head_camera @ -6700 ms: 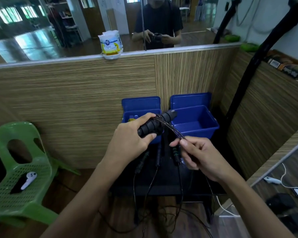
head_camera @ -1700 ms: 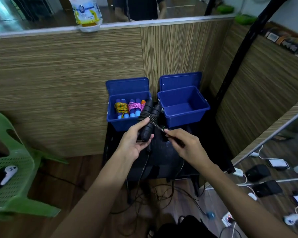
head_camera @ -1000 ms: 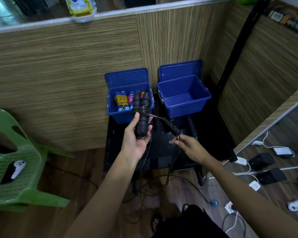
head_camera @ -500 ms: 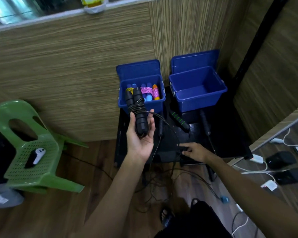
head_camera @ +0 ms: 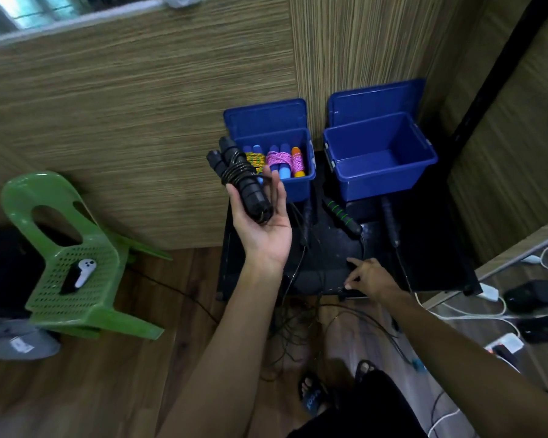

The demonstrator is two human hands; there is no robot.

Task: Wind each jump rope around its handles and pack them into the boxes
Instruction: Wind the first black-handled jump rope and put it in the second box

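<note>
Wooden flooring is seen nearest, below a black table (head_camera: 431, 273) whose front edge is touched by the right hand (head_camera: 366, 276), fingers loosely bent. Black rope handles (head_camera: 241, 181), cord-wound, are cradled on the left hand (head_camera: 263, 222), fingers straight. Beyond, wound coloured ropes (head_camera: 277, 161) fill the left box (head_camera: 298, 184); the right box (head_camera: 380, 181) stands alongside.

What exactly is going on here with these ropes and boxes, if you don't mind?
A person is packing jump ropes. Their left hand holds up a black jump rope, partly wound around its handles. The right hand reaches down to the black table. The left blue box holds wound ropes; the right blue box looks empty.
</note>
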